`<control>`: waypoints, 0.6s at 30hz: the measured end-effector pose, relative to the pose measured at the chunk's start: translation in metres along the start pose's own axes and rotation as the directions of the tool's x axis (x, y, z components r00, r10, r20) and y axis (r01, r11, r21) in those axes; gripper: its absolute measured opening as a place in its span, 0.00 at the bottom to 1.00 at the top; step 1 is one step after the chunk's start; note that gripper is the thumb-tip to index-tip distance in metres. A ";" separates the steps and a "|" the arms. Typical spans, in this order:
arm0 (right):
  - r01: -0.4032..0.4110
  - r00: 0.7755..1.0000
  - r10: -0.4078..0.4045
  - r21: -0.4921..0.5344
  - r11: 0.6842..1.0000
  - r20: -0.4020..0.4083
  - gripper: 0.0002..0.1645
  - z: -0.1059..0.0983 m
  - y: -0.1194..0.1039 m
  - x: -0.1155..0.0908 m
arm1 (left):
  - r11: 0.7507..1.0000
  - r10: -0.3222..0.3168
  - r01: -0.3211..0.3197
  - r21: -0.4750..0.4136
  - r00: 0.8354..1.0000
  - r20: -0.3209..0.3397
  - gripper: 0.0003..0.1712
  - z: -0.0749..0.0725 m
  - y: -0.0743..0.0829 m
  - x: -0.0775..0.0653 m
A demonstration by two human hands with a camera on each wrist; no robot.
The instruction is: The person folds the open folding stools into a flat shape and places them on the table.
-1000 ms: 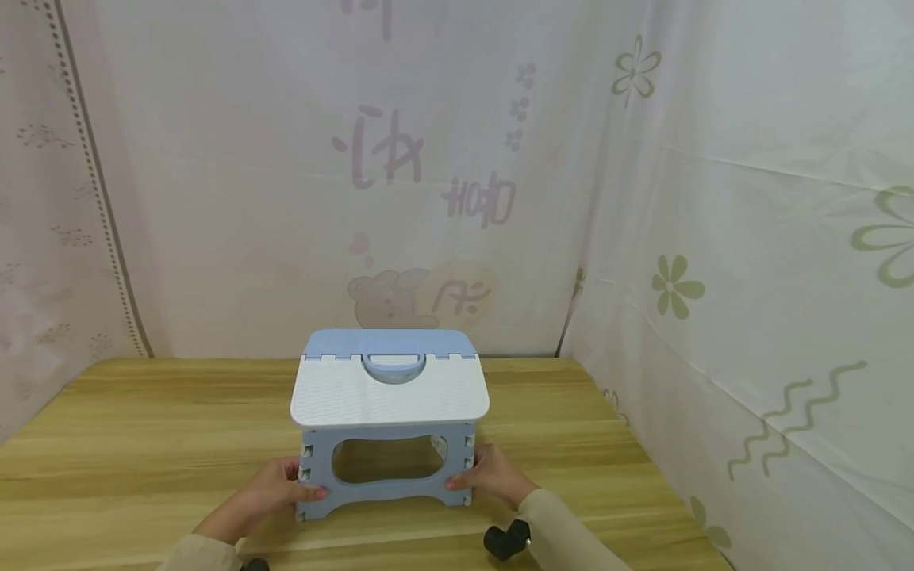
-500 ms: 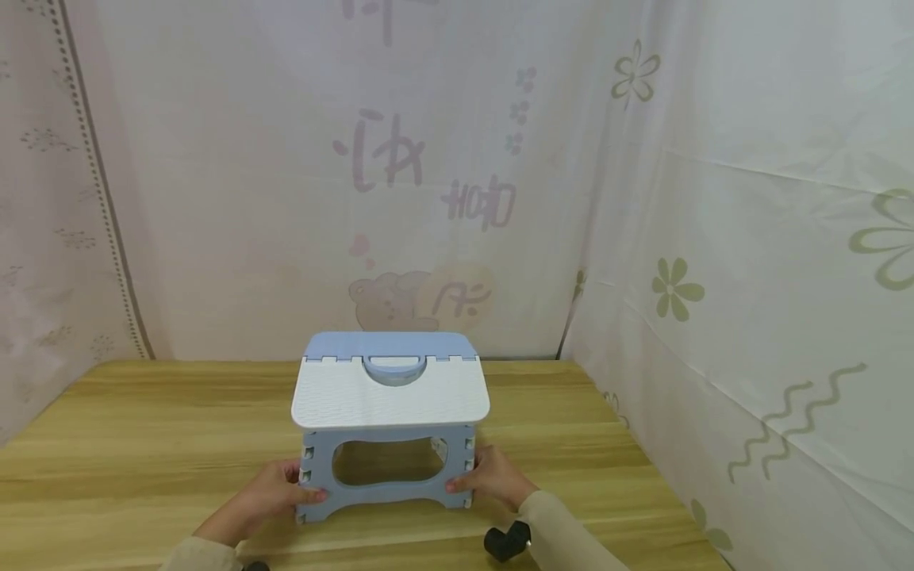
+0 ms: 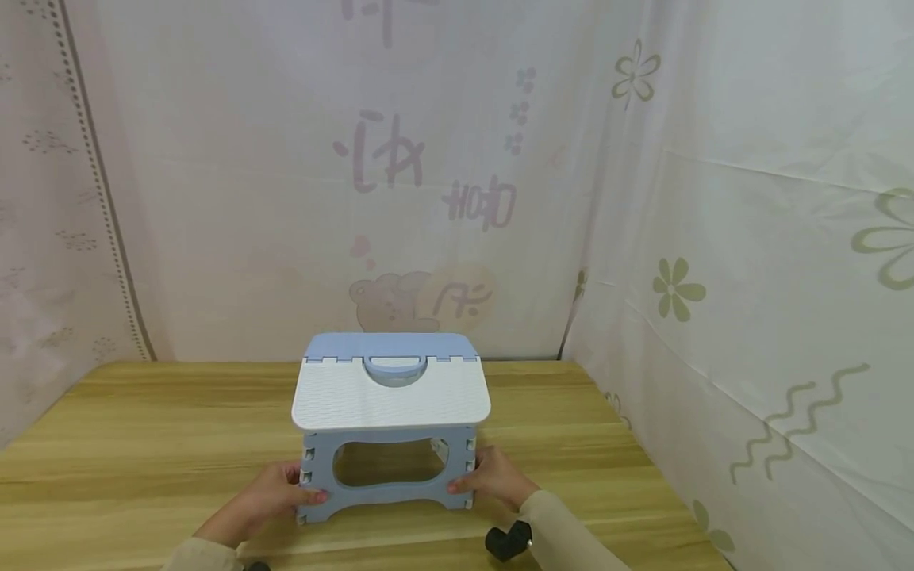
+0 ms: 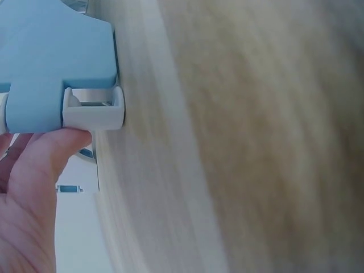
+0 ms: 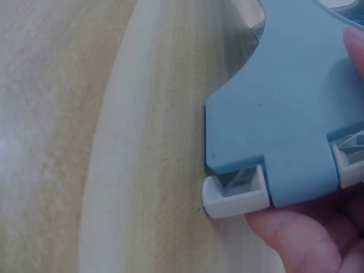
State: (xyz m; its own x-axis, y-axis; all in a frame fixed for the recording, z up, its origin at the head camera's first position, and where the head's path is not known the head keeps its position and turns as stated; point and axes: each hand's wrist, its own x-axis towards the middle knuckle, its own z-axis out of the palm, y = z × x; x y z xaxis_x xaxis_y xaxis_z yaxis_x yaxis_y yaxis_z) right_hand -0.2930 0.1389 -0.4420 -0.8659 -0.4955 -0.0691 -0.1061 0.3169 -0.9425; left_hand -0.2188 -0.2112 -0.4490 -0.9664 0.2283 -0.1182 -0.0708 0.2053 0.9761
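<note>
A folding step stool (image 3: 391, 396) stands upright and unfolded on the wooden table, with a white and light-blue top and blue legs. Its carry handle (image 3: 395, 366) lies in the middle of the top. My left hand (image 3: 267, 500) grips the lower left leg corner, thumb on the front panel and fingers behind the edge. On the opposite side my right hand (image 3: 496, 477) grips the lower right leg the same way. Both wrist views show the blue leg panel (image 4: 51, 45) with white hinge pieces (image 5: 236, 196) near the fingers, close to the tabletop.
The wood-grain table (image 3: 171, 428) extends around the stool on all sides. A pale printed curtain (image 3: 250, 198) hangs behind it, and another curtain (image 3: 757, 317) runs along the right edge. A black wrist fitting (image 3: 508, 542) sits by the right sleeve.
</note>
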 end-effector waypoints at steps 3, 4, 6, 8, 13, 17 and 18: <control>-0.002 1.000 0.001 -0.008 1.000 -0.002 0.20 0.000 0.000 0.001 | 1.000 -0.009 0.009 0.005 1.000 -0.003 0.31 0.000 0.000 0.000; -0.002 1.000 0.002 -0.009 1.000 -0.002 0.20 0.000 0.000 0.001 | 1.000 -0.012 0.012 0.009 1.000 -0.004 0.31 0.000 0.001 0.000; -0.004 1.000 0.004 -0.009 1.000 -0.001 0.20 0.000 0.000 0.001 | 1.000 -0.010 0.010 0.011 1.000 -0.003 0.30 0.001 0.001 0.001; -0.004 1.000 0.004 -0.008 1.000 0.001 0.20 -0.001 0.000 0.001 | 1.000 -0.007 0.007 0.015 1.000 -0.002 0.30 0.001 0.001 0.000; 0.002 1.000 -0.002 -0.010 1.000 0.004 0.21 -0.001 0.000 0.001 | 1.000 0.004 -0.004 0.008 1.000 0.007 0.30 0.000 0.001 0.000; 0.010 1.000 -0.010 -0.006 1.000 0.007 0.22 -0.001 0.000 0.001 | 1.000 0.012 -0.012 0.002 1.000 0.015 0.30 0.000 0.000 0.000; 0.011 1.000 -0.011 -0.001 1.000 0.009 0.22 -0.001 0.000 0.001 | 1.000 0.012 -0.012 0.001 1.000 0.016 0.30 0.000 0.000 0.000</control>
State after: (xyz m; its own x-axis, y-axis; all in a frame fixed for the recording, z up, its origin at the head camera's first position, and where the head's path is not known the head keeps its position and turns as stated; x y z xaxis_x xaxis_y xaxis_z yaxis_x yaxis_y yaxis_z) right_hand -0.2946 0.1394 -0.4419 -0.8600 -0.5066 -0.0614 -0.1167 0.3123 -0.9428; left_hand -0.2188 -0.2114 -0.4487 -0.9631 0.2460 -0.1089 -0.0586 0.2030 0.9774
